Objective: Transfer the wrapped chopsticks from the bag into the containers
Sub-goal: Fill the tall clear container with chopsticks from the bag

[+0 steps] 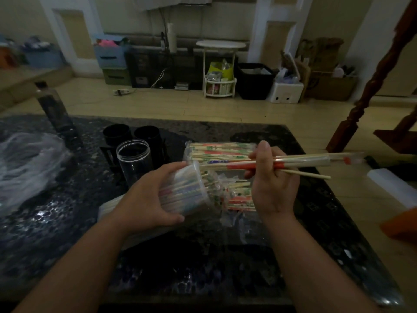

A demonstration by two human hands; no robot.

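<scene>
My left hand (pixel 149 195) grips a clear plastic container (pixel 191 188) tipped on its side, its mouth facing right and packed with wrapped chopsticks. My right hand (pixel 273 179) pinches a few wrapped chopsticks (pixel 304 162) with red bands, held level, their left ends at the container's mouth. One bare stick pokes out to the right below them. Behind the hands lies a clear bag of wrapped chopsticks (pixel 216 151) on the dark stone table (pixel 56 222). More wrapped chopsticks (pixel 239 199) lie in loose plastic under my right hand.
An empty clear jar (pixel 134 161) stands upright left of the bag, with two black cups (pixel 117 134) (pixel 147 135) in a rack behind it. Crumpled clear plastic (pixel 24 159) lies at the far left. A white lid (pixel 392 186) sits at the table's right edge.
</scene>
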